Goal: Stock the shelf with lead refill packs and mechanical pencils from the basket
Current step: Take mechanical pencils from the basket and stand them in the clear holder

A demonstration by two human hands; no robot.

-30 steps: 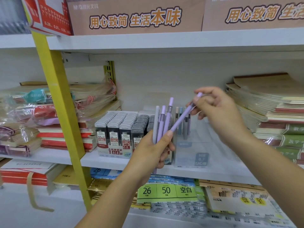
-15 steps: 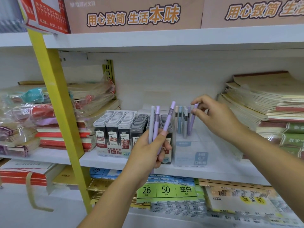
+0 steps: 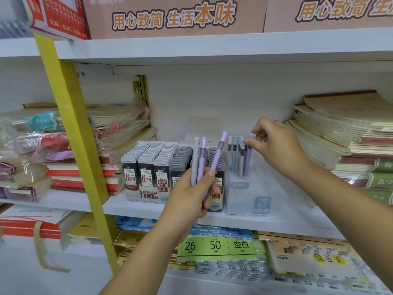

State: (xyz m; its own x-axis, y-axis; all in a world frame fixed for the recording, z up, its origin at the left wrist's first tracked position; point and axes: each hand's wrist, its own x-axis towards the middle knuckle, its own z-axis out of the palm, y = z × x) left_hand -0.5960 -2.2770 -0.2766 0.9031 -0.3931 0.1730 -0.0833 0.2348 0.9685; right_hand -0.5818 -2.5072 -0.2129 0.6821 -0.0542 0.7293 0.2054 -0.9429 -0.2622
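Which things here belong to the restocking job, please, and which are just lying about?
Job:
- pencils in left hand, at
- purple pencil in right hand
- clear pencil box
- lead refill packs

Lying about:
- notebook stacks
- wrapped books
- cardboard boxes

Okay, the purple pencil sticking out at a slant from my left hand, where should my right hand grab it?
Pinch the slanted purple pencil by its free upper barrel, just under the cap, coming from the right. It leans right, away from the two upright pencils; the left hand covers its lower end.
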